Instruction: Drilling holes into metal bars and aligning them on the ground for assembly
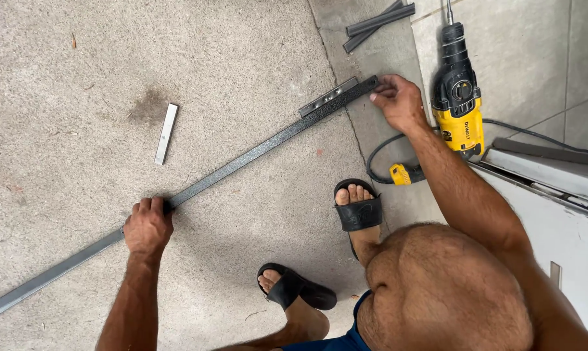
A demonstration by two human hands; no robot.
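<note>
Two hands steady a long grey metal bar lying diagonally across the concrete floor: your left hand clamps its middle, your right hand pinches the far end beside the yellow drill; keep both grips firm so it lies flat

Location: a home work site at a doorway, where rough concrete ground meets a tiled floor. Indicators: a yellow corded power drill lies on the tiles beside a white door frame. Cut metal strips and a long metal bar lie on the ground.
</note>
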